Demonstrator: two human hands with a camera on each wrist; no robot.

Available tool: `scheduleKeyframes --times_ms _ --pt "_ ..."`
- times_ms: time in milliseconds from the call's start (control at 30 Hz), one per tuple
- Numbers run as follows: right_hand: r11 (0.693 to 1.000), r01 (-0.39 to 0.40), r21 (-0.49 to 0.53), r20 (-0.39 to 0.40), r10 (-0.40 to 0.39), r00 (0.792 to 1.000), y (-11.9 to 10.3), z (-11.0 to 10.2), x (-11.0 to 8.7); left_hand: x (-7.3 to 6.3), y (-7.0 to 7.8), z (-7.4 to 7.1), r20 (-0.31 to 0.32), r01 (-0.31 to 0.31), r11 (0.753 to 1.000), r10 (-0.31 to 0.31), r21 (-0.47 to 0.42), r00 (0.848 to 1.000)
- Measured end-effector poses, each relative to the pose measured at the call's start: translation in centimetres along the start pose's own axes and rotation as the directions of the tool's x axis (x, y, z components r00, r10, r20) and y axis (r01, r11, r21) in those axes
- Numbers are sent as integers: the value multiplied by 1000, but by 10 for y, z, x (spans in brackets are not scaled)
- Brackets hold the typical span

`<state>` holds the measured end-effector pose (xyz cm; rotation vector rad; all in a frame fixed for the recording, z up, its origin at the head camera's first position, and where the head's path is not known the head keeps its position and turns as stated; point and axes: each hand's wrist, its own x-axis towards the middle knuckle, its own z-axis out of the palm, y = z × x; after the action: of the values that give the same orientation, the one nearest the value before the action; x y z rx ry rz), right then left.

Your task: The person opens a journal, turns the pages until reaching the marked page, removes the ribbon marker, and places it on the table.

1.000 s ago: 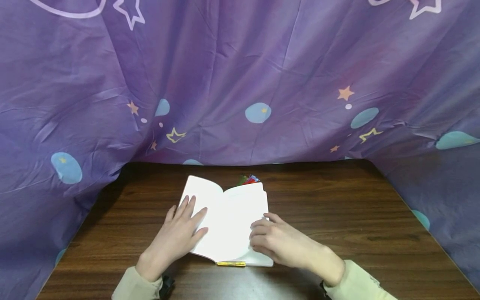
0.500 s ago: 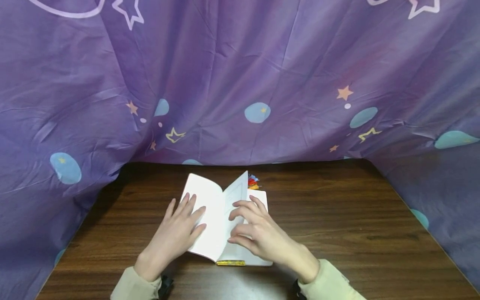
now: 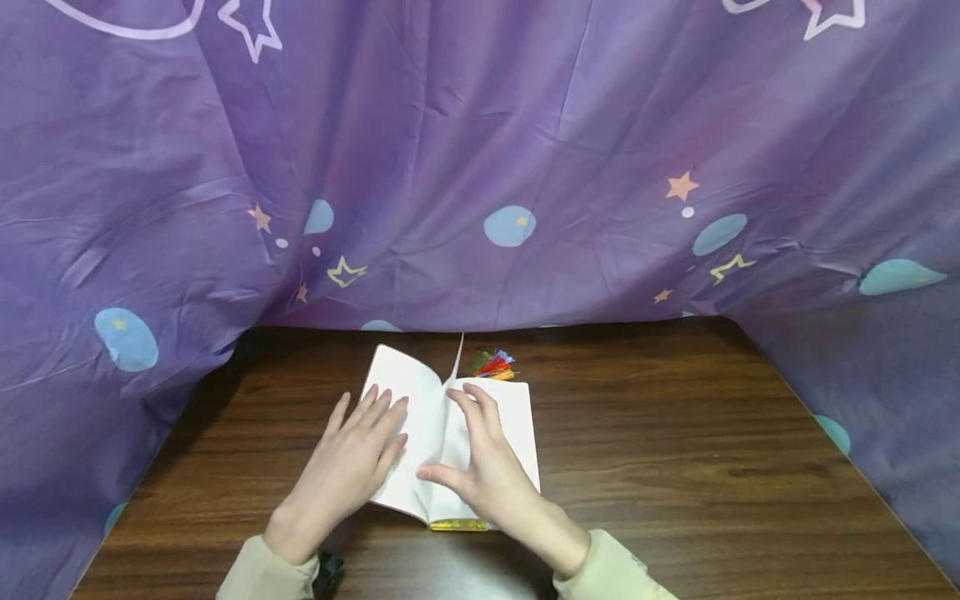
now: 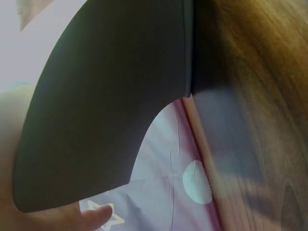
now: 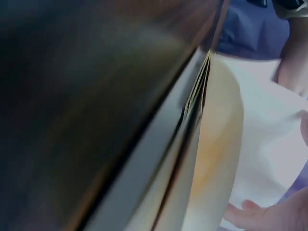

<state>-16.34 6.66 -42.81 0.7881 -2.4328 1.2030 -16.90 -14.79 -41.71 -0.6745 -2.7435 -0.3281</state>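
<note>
Grip of the left hand (image 3: 347, 462) is released: its fingers lie spread across the left page (image 3: 405, 375) of a notebook (image 3: 441, 442), probably to hold that side down against springing back. The right hand (image 3: 492, 467) grasps nothing I can make out either; its fingers bend loosely over the gutter with the thumb well apart, near an upright leaf (image 3: 457, 360), presumably to support it. Whether a fingertip touches that leaf, I cannot tell. The notebook lies spread at the lower centre of the frame, on the dark wooden tabletop (image 3: 675, 467), and a yellow strip (image 3: 459, 526) sits at its bottom edge. In the left wrist view the dark cover (image 4: 101, 106) tilts, which may explain the steadying palm. Just beyond the top edge lie bright tassels (image 3: 495, 364). Purple curtain (image 3: 420, 167) fills the upper frame, likely hung as a backdrop.
</note>
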Motion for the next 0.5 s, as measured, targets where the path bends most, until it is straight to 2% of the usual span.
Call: scheduleKeyframes --times_ms 133,200,367,500 --pt "995 -90 47 97 85 992 -6 9 -3 1 0 -2 -33 14 999 -15 -52 999" --pt "992 -113 58 140 104 985 -7 11 -5 2 -1 -3 -73 0 995 -7 -100 997" --pt "995 -75 69 206 60 977 -9 16 -8 4 -2 -10 -158 -48 973 13 -225 987" --pt "998 -30 48 243 18 970 -10 19 -9 3 -1 -15 -166 -56 963 12 -264 986"
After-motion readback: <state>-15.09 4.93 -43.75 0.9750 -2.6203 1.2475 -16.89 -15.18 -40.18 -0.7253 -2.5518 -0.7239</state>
